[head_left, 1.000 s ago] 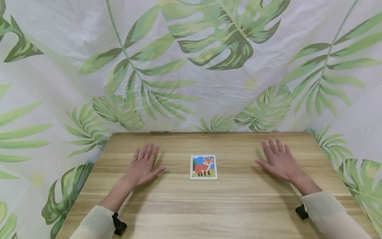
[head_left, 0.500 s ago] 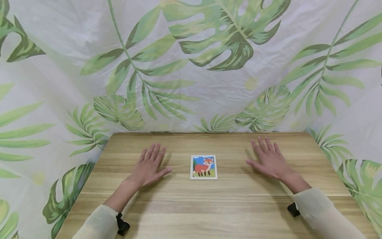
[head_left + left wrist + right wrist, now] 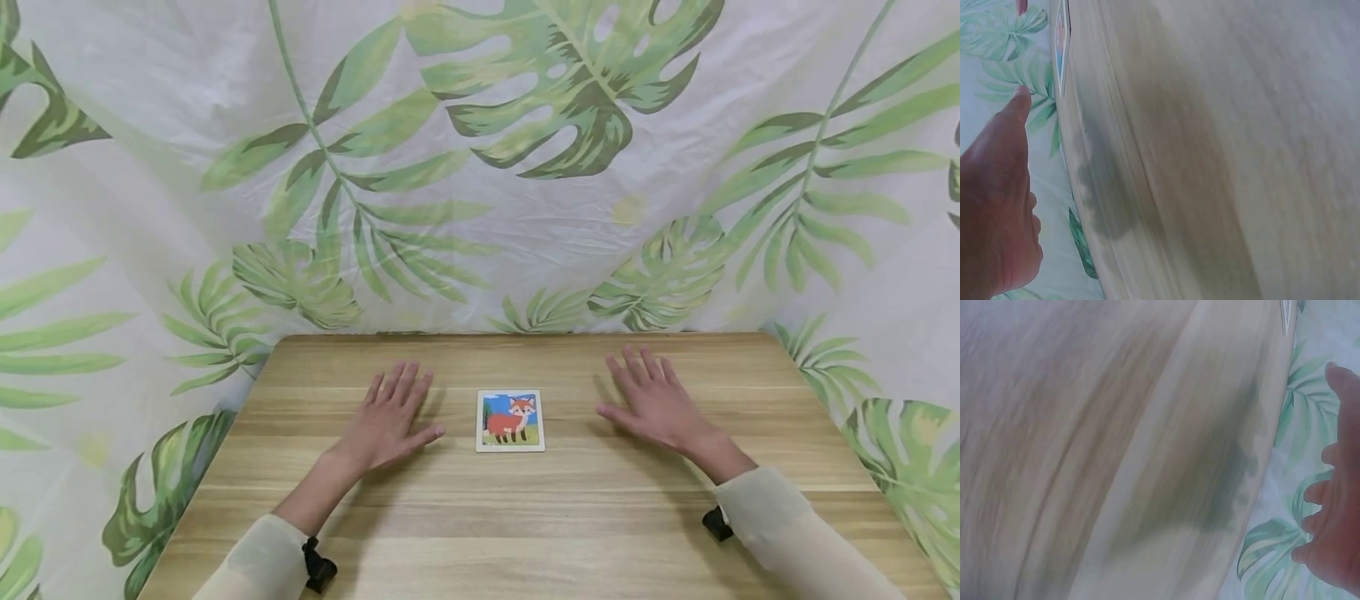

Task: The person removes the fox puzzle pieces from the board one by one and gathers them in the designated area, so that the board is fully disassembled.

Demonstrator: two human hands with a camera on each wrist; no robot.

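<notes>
A square picture of a fox with a white border lies flat on the wooden table, between the two hands in the head view. To its left is my left hand, palm down, fingers straight and spread, the thumb pointing at the picture. My right hand mirrors it on the other side, also holding nothing. Both wrist views show a gap between the hand and its shadow on the wood. In the left wrist view the fox picture appears as a thin sliver at the table's far edge.
The wooden tabletop ends at a straight back edge. Behind it and along both sides hangs a white cloth printed with green leaves. Small black devices are strapped at both wrists by the pale sleeves.
Both hands have moved inward, the left one to the right and the right one to the left, closer to the fox picture. The picture stays where it was on the table.
</notes>
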